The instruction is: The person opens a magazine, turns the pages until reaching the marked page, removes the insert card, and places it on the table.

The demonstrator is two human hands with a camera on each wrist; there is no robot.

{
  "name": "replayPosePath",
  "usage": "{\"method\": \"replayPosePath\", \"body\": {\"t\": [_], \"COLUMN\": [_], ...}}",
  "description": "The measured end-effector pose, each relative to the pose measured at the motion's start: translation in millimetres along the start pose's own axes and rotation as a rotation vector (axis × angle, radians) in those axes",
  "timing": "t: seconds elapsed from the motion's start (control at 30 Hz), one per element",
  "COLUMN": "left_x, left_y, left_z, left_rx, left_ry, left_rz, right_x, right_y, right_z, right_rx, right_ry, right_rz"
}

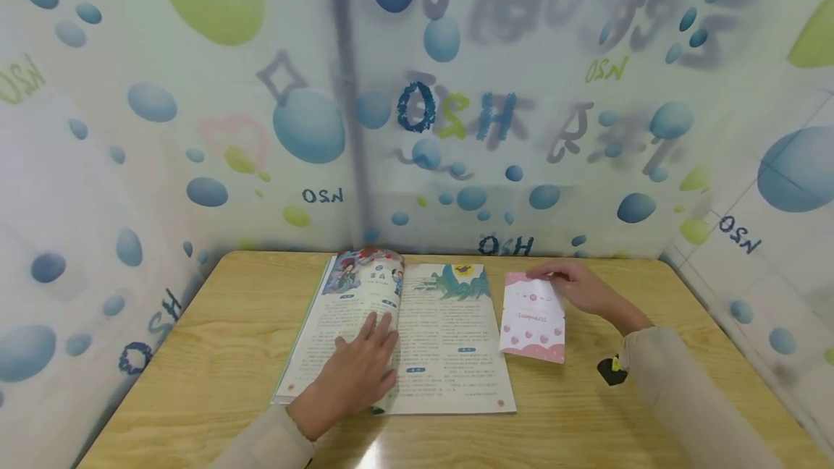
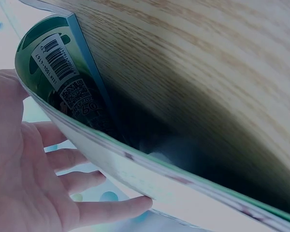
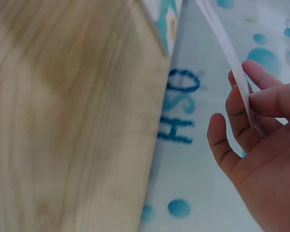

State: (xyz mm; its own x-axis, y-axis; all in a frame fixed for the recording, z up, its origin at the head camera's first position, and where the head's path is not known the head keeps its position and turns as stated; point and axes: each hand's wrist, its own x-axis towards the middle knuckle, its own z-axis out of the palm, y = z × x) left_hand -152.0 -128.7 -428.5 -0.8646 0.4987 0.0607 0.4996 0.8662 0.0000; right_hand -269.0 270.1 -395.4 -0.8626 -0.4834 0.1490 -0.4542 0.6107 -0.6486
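Observation:
An open illustrated magazine [image 1: 449, 339] lies on the table, with its left-hand pages bulging up near the spine. My left hand [image 1: 361, 364] rests on those pages, fingers spread and fairly straight. In the left wrist view, the fingers [image 2: 113, 209] lie along the page side, and the back cover with its barcode [image 2: 58, 60] curves up off the wood. To the right of the magazine, my right hand [image 1: 570, 284] pinches the top edge of a flat pink-and-white packet [image 1: 533, 324] printed with strawberries. The right wrist view shows its thin edge [image 3: 227, 46] between thumb and fingers.
The light wood table [image 1: 202, 353] ends at a pale curtain [image 1: 417, 187] with blue and green drops, which also closes off both sides. A small black piece [image 1: 612, 371] with a yellow mark shows by the right cuff.

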Motion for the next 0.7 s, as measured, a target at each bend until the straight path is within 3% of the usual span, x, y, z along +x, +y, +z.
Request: {"method": "replayPosePath", "body": {"t": [0.4,0.57,0.7], "left_x": [0.5,0.7,1.0], "left_y": [0.2,0.2,-0.1], "left_z": [0.0,0.0,-0.2], "left_rx": [0.017,-0.012,-0.028], "left_ry": [0.016,0.019,0.009], "left_rz": [0.007,0.005,0.002], "right_x": [-27.6,-30.8,-33.5], "right_y": [35,49,55], "right_z": [-12,-8,-2], "right_rx": [-0.070,-0.100,-0.136], "right_ry": [-0.022,-0.018,-0.037], "right_rz": [0.030,0.023,0.071]}}
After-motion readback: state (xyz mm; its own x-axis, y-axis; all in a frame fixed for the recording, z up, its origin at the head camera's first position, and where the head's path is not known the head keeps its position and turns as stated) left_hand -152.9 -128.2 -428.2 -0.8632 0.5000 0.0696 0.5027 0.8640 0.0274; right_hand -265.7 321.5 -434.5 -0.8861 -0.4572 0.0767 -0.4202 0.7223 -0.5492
